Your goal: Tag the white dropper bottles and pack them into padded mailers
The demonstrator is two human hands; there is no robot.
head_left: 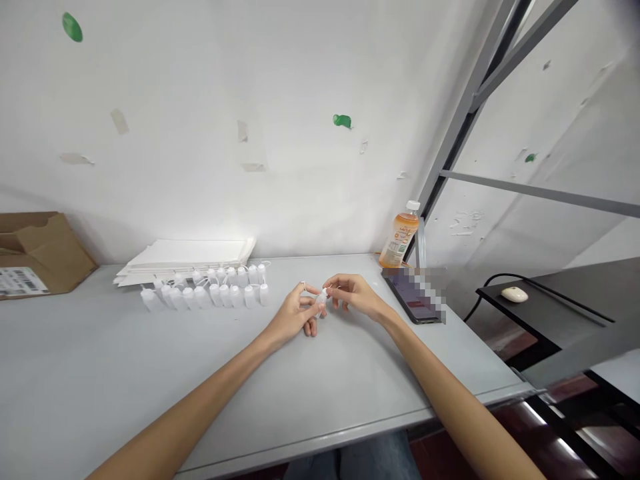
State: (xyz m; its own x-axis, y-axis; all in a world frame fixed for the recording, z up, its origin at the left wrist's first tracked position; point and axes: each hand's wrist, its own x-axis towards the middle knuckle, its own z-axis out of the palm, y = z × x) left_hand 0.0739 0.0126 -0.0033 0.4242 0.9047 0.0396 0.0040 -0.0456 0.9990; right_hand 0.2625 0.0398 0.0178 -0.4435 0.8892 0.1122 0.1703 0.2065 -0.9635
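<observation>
My left hand [299,312] grips a small translucent white bottle [321,304] between thumb and fingers, a little above the table. A thin white loop shows at one of its fingertips. My right hand [353,293] is closed in a pinch at the bottle's white top, with a thin white strand near its fingers. What exactly those fingertips hold is too small to make out. To the left, several similar small white bottles [219,295] stand in two rough rows, with thin white loops at their tops.
Behind the bottles lies a stack of white sheets [195,252]. A cardboard box [60,257] sits far left. An orange drink bottle [400,235] and a dark phone-like device [413,297] are at the right. Beyond the table [280,393] are a metal frame [463,120] and a white mouse [514,294].
</observation>
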